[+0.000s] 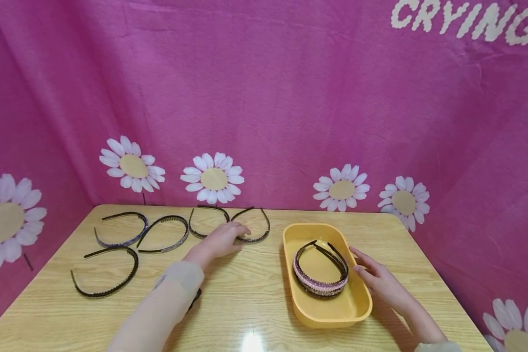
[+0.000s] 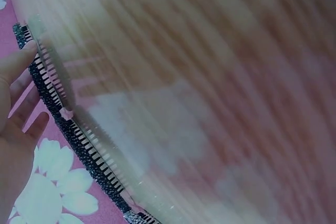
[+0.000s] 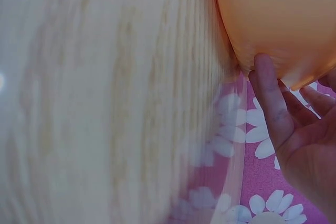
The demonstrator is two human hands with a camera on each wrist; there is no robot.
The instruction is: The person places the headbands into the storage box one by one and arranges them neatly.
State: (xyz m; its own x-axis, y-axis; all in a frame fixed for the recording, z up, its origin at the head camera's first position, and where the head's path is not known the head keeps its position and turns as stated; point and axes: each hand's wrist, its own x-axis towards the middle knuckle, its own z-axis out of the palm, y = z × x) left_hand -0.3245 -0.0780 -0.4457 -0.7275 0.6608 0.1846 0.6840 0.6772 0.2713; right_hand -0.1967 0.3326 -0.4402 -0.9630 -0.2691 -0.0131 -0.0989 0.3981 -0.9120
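At the back of the table, my left hand (image 1: 222,239) reaches over the near ends of two dark headbands. The right one of these, a toothed headband (image 1: 256,240), has fingertips right at its band. In the left wrist view a finger (image 2: 23,56) overlaps the sparkly dark band, the others lying loosely beside it. My right hand (image 1: 380,283) rests at the right side of a yellow plastic box (image 1: 364,313), its fingers extended against the outer wall. Inside the box lies a stack of headbands, among them a pink beaded headband (image 1: 319,284).
On the left lie a plain black headband (image 1: 136,264), a blue sparkly headband (image 1: 127,243) and a silvery headband (image 1: 176,247). Part of a dark item (image 1: 195,299) shows beside my left forearm. A pink daisy-print cloth (image 1: 264,122) hangs behind the wooden table (image 1: 242,293).
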